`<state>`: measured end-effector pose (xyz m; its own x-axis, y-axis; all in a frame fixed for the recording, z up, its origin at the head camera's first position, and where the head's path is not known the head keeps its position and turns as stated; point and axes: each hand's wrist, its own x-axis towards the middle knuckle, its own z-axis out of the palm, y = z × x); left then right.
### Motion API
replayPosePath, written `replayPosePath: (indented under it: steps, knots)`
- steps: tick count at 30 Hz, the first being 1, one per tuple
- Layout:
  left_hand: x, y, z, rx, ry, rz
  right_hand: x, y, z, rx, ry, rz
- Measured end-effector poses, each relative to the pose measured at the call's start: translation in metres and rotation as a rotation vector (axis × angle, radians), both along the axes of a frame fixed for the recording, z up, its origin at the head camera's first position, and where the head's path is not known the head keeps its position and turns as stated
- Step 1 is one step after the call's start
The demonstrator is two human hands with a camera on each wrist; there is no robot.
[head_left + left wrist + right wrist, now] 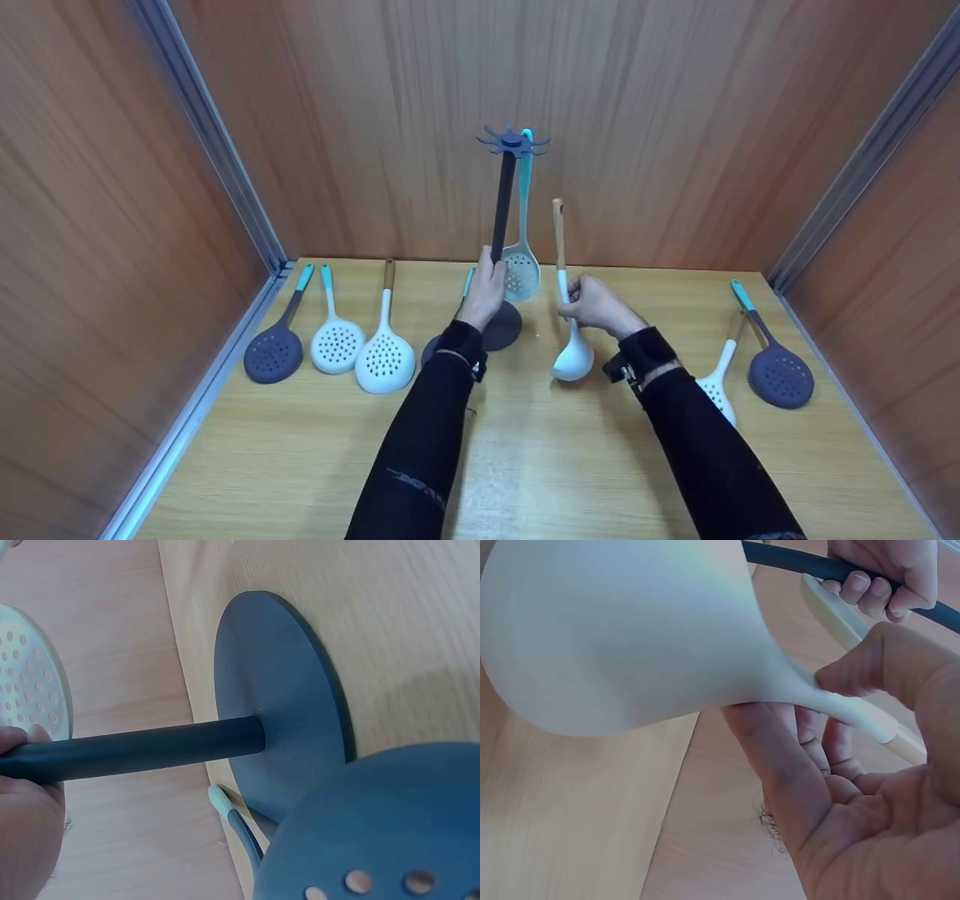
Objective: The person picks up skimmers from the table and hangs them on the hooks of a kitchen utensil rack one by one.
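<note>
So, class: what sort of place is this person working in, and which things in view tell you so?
Probably a purpose-built recording booth rather than a kitchen: bare wood-look wall panels joined by metal strips close round a light wooden tabletop, where skimmers lie in neat rows beside a utensil stand.

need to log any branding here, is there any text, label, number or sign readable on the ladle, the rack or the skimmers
None: no view shows any readable word, number or sign.
White ladle in the right hand: plain, no marking.
Dark rack gripped by the left hand: plain pole and base.
Perforated skimmers on the table: only holes, no print.
</note>
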<state>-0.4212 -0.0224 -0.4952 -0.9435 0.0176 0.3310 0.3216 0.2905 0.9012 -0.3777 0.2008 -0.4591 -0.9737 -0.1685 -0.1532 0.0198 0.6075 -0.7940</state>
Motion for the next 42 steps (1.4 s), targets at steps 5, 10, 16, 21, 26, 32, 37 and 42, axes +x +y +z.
replayPosePath:
  steps: [5,10,16,21,26,32,37,42]
  knots:
    - [0.0,0.0,0.001,-0.012,-0.014,0.005,0.001,0.003,0.002,-0.006,0.026,0.009]
    - [-0.001,0.0,0.001,-0.02,-0.025,0.013,0.0,0.006,0.003,-0.004,0.043,0.018]
    - [-0.001,0.0,0.001,-0.021,-0.01,0.012,-0.001,0.008,0.004,0.007,0.065,0.017]
    - [0.0,-0.001,0.0,-0.042,0.012,0.013,-0.001,0.009,0.005,0.0,0.097,0.031]
    - [-0.001,-0.002,0.0,-0.046,0.009,0.011,-0.001,0.009,0.005,0.001,0.116,0.027]
    - [0.0,-0.003,0.001,-0.034,-0.018,-0.015,0.001,0.009,0.007,-0.047,0.149,0.043]
    - [0.0,-0.004,0.002,-0.041,-0.019,-0.015,0.0,0.01,0.01,-0.078,0.193,0.038]
    - [0.0,-0.002,0.003,-0.043,-0.025,-0.018,-0.001,0.012,0.014,-0.086,0.249,0.027]
